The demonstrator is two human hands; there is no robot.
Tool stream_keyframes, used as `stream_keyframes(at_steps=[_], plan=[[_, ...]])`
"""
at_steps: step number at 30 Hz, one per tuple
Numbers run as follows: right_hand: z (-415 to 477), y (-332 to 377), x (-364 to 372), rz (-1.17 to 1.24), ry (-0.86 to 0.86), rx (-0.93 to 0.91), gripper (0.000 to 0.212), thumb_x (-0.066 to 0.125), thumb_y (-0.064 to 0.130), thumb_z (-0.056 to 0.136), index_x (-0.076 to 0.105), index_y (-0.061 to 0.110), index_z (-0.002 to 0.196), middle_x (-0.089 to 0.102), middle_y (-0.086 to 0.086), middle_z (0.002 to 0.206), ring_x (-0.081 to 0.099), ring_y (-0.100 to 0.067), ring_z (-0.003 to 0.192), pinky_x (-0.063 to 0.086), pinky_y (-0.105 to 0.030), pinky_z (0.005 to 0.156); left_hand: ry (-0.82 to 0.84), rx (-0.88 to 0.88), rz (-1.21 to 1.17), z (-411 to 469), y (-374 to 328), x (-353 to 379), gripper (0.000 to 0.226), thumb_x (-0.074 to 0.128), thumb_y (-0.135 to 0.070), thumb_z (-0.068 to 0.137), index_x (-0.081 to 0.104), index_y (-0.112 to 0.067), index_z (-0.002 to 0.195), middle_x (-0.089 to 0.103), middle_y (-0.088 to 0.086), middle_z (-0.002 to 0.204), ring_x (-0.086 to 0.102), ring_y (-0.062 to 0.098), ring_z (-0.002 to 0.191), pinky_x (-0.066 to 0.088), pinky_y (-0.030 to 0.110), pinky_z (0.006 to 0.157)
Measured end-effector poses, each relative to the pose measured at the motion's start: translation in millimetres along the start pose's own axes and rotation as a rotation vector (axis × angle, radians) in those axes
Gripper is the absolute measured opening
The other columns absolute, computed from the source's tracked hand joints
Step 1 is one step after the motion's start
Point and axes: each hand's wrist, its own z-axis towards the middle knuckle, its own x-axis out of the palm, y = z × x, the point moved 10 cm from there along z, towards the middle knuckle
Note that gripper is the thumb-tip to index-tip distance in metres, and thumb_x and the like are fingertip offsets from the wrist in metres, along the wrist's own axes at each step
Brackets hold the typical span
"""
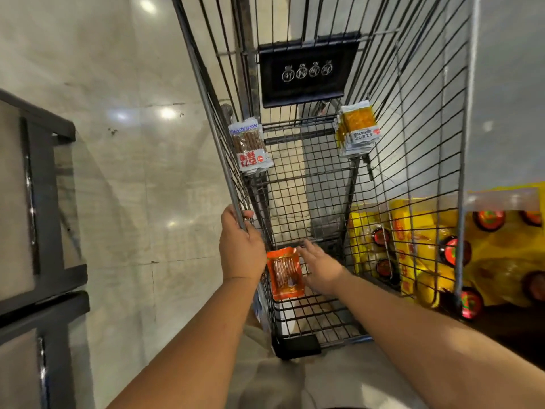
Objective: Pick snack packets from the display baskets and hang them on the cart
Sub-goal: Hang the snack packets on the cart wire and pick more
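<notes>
Wire cart (324, 178): fills the frame from 12 o'clock to centre. Two bunches already hang inside, a brown packet bunch (250, 149) on the wall at 10 o'clock and a yellow packet bunch (356, 131) at 1 o'clock.

Left hand (240, 240): fingers curled round the cart's rim wire at 7 o'clock, steadying it.

Right hand (320, 270): fingers stretched out against the right edge of the orange packet (285, 273); no pinch visible.

Orange packet: at 6 o'clock, against the cart's left wall, between the hands. Its face is toward the camera and its long axis runs 12 to 6, the lower end leaning toward 5 (hang hole not discernible).

Step, as judged: hanging this packet. The next move calls for its upper edge to seat on a wire or hook.
</notes>
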Motion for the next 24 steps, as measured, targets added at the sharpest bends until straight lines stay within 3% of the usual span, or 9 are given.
stream_keyframes(at_steps=[3,6,9,11,14,17,18,21,24], plan=[[-49,-12,-7,0.092,0.036,0.122,0.073,0.057,0.036,0.099,0.019,0.029,0.161,0.0,0.005,0.17,0.017,-0.021,0.154,0.026,-0.036,0.121,0.116,0.009,0.012,1,-10,2,0.03,0.043,-0.006,0.103,0.035,-0.028,0.122,0.058,-0.008,0.108,0.064,0.021,0.084,0.055,0.036,0.061],[-103,-11,-26,0.152,-0.021,0.206,0.057,0.055,0.033,0.1,0.037,0.027,0.155,0.034,-0.003,0.162,0.041,-0.023,0.143,0.037,-0.032,0.111,0.276,-0.028,0.158,0,-19,-1,0.031,0.046,-0.012,0.105,0.031,-0.011,0.131,0.06,0.016,0.113,0.055,0.02,0.072,0.041,0.026,0.051],[-155,0,-44,0.215,-0.121,0.237,0.048,0.056,0.034,0.1,0.047,0.025,0.147,0.055,-0.005,0.145,0.055,-0.024,0.126,0.046,-0.033,0.098,0.451,-0.051,0.283,-12,-28,-6,0.051,0.061,-0.017,0.1,0.029,-0.006,0.137,0.058,0.018,0.124,0.061,0.033,0.099,0.043,0.029,0.071],[-186,9,-51,0.255,-0.203,0.241,0.05,0.055,0.035,0.101,0.045,0.022,0.148,0.052,-0.006,0.147,0.052,-0.025,0.129,0.045,-0.034,0.103,0.454,-0.031,0.353,-19,-37,-18,0.061,0.071,-0.014,0.093,0.032,-0.001,0.138,0.057,0.018,0.127,0.06,0.036,0.112,0.044,0.031,0.083],[-246,16,-59,0.314,-0.471,0.246,0.06,0.057,0.033,0.1,0.036,0.022,0.155,0.035,-0.005,0.16,0.032,-0.026,0.146,0.029,-0.036,0.117,0.402,0.059,0.454,-42,-62,-34,0.067,0.077,-0.013,0.081,0.044,0.003,0.137,0.058,0.023,0.132,0.057,0.039,0.118,0.05,0.039,0.093],[-310,17,-64,0.328,-0.728,0.247,0.064,0.061,0.032,0.096,0.036,0.024,0.155,0.03,-0.002,0.16,0.025,-0.025,0.148,0.025,-0.036,0.119,0.381,0.258,0.702,-85,-99,-35,0.085,0.073,-0.027,0.086,0.027,-0.005,0.155,0.029,0.022,0.159,0.029,0.04,0.142,0.035,0.05,0.113],[-333,15,-66,0.327,-0.793,0.26,0.065,0.062,0.033,0.096,0.036,0.025,0.155,0.03,-0.002,0.16,0.025,-0.024,0.148,0.025,-0.036,0.12,0.421,0.342,0.735,-106,-115,-30,0.086,0.071,-0.026,0.089,0.022,-0.008,0.158,0.023,0.018,0.162,0.024,0.038,0.146,0.031,0.048,0.115],[-400,4,-69,0.314,-0.926,0.305,0.061,0.06,0.038,0.095,0.043,0.024,0.152,0.033,-0.003,0.159,0.025,-0.024,0.148,0.021,-0.035,0.12,0.683,0.545,0.748,-175,-149,5,0.078,0.069,-0.028,0.092,0.028,-0.014,0.157,0.036,0.013,0.158,0.032,0.032,0.145,0.033,0.045,0.117],[-467,-19,-62,0.359,-1.074,0.374,0.06,0.052,0.048,0.087,0.054,0.026,0.143,0.043,-0.005,0.151,0.035,-0.028,0.142,0.03,-0.044,0.118,0.833,0.805,0.846,-248,-182,33,0.07,0.064,-0.038,0.096,0.033,-0.019,0.155,0.042,0.006,0.154,0.036,0.025,0.142,0.031,0.039,0.117]])
